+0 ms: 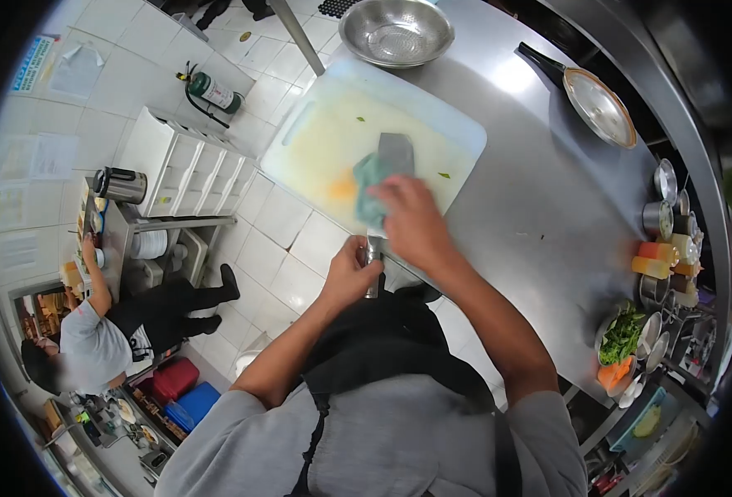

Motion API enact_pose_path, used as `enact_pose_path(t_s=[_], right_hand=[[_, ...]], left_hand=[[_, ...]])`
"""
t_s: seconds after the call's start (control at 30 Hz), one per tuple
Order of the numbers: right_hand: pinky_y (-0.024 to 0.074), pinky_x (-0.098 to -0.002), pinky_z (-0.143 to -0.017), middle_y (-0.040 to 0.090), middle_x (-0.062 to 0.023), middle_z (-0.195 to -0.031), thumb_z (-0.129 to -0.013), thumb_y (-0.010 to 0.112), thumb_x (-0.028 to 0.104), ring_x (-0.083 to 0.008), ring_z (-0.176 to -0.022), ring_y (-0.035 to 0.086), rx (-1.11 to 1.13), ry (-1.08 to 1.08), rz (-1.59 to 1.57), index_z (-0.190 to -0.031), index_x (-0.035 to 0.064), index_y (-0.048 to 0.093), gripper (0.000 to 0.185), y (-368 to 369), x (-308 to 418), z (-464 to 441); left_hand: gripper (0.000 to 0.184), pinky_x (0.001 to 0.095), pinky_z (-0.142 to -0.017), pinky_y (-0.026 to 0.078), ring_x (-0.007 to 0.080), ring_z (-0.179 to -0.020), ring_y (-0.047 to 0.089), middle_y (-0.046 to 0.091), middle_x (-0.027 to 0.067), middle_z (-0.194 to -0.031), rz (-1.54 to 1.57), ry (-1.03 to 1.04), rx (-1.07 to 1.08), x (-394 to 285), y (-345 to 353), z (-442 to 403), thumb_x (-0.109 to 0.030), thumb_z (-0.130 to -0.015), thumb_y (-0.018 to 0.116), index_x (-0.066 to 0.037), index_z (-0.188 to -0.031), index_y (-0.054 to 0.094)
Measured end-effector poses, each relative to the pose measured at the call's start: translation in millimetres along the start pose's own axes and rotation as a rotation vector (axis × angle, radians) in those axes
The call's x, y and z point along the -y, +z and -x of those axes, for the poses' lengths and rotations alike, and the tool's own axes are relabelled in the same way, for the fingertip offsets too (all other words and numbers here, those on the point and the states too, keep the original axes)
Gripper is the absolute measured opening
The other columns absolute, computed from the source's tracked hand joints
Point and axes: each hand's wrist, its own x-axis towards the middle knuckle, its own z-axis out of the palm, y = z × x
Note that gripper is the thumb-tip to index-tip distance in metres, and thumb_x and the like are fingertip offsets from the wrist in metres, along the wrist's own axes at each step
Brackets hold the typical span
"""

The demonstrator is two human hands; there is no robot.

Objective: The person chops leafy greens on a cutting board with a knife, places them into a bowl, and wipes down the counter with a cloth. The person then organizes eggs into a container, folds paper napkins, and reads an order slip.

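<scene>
1 bowl [599,341] holds greens [623,334]; left hand [352,269] holds cleaver [397,154], right hand [416,219] cloth [369,189].

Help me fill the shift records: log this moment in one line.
left hand: gripping knife handle | right hand: holding green cloth partly over blade | cutting board: beneath, green bits on it

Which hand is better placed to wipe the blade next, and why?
Probably the right hand: it holds the green cloth against the blade, while the left hand grips the handle.
</scene>
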Motion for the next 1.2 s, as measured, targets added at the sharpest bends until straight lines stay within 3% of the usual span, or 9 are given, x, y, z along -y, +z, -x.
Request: enact_pose_path(t_s=[0.07, 0.2, 0.3, 0.43, 0.57, 0.7, 0.97, 1.03, 1.2], right_hand=[[0.0475, -0.0496, -0.108, 0.062, -0.0130, -0.130, -0.076, 0.070, -0.004, -0.0378, -0.126, 0.056, 0.160, -0.072, 0.128, -0.129, 0.0115, 0.071, 0.055, 38, -8, 3], [0.0491, -0.0489, -0.104, 0.063, -0.0120, -0.130, -0.080, 0.069, 0.001, -0.0358, -0.124, 0.056, 0.047, 0.020, 0.312, -0.129, 0.0123, 0.074, 0.050, 23, -50, -10], [0.0498, -0.0478, -0.103, 0.065, -0.0134, -0.125, -0.083, 0.062, -0.003, -0.0362, -0.120, 0.060, -0.061, 0.188, 0.239, -0.126, 0.0105, 0.074, 0.047, -26, -82, -6], [0.0513, -0.0458, -0.106, 0.063, -0.0140, -0.124, -0.082, 0.063, -0.002, -0.0373, -0.117, 0.062, -0.133, 0.307, 0.152, -0.126, 0.0104, 0.073, 0.047, -100, -63, -26], [0.0512, -0.0463, -0.106, 0.061, -0.0150, -0.127, -0.081, 0.068, 0.002, -0.0376, -0.121, 0.061, 0.022, 0.113, 0.218, -0.127, 0.0076, 0.072, 0.047, -100, 13, -40], [0.0491, -0.0482, -0.109, 0.061, -0.0154, -0.128, -0.078, 0.068, 0.000, -0.0382, -0.125, 0.058, 0.192, 0.074, -0.024, -0.124, 0.0087, 0.072, 0.047, 9, 32, -10], [0.0475, -0.0500, -0.108, 0.063, -0.0142, -0.129, -0.081, 0.066, -0.003, -0.0394, -0.118, 0.059, -0.104, 0.191, 0.331, -0.119, 0.0099, 0.074, 0.041, -12, -62, 22], [0.0507, -0.0453, -0.104, 0.065, -0.0145, -0.124, -0.084, 0.064, -0.004, -0.0360, -0.116, 0.061, -0.147, 0.200, 0.281, -0.118, 0.0075, 0.073, 0.037, -42, -100, 30], [0.0515, -0.0346, -0.097, 0.068, -0.0114, -0.117, -0.087, 0.059, 0.000, -0.0227, -0.108, 0.066, -0.053, 0.747, -0.618, -0.118, 0.0013, 0.070, 0.032, -116, -110, 2]], left_hand=[[0.027, 0.0332, -0.069, 0.050, 0.0142, -0.074, 0.059, 0.063, 0.0030, -0.081, 0.196, 0.036, 0.154, 19, -1, -7, -0.018, -0.086, 0.072, -0.001, -0.106, 0.065], [0.019, 0.0323, -0.068, 0.048, 0.0107, -0.078, 0.055, 0.058, 0.0008, -0.083, 0.248, 0.020, 0.304, 25, -21, -6, -0.017, -0.088, 0.071, -0.003, -0.099, 0.065], [0.018, 0.0356, -0.070, 0.050, 0.0189, -0.080, 0.062, 0.060, 0.0066, -0.089, 0.240, 0.040, 0.247, 34, -41, 4, -0.014, -0.086, 0.070, -0.004, -0.099, 0.065], [0.029, 0.0456, -0.074, 0.054, 0.0387, -0.091, 0.066, 0.061, 0.0179, -0.101, -0.403, 0.366, -0.013, -42, -82, 32, -0.002, -0.080, 0.069, -0.004, -0.109, 0.065], [0.034, 0.0513, -0.076, 0.052, 0.0394, -0.093, 0.066, 0.061, 0.0172, -0.100, -0.710, 0.534, -0.029, -57, -95, 8, -0.001, -0.079, 0.072, -0.006, -0.110, 0.061], [0.035, 0.0525, -0.080, 0.053, 0.0397, -0.094, 0.066, 0.062, 0.0167, -0.101, -0.775, 0.475, 0.063, -44, -85, -10, 0.000, -0.077, 0.071, -0.006, -0.110, 0.061], [0.034, 0.0498, -0.082, 0.053, 0.0368, -0.098, 0.067, 0.063, 0.0157, -0.104, -0.800, 0.427, 0.115, -38, -83, -11, -0.002, -0.079, 0.072, -0.006, -0.111, 0.062], [0.035, 0.0492, -0.083, 0.053, 0.0372, -0.098, 0.066, 0.063, 0.0151, -0.106, -0.817, 0.411, 0.109, -44, -96, -5, -0.002, -0.078, 0.073, -0.007, -0.111, 0.063], [0.033, 0.0505, -0.077, 0.053, 0.0410, -0.089, 0.065, 0.062, 0.0161, -0.099, -0.606, 0.412, 0.004, -9, -153, 31, -0.001, -0.073, 0.076, -0.007, -0.104, 0.067]])
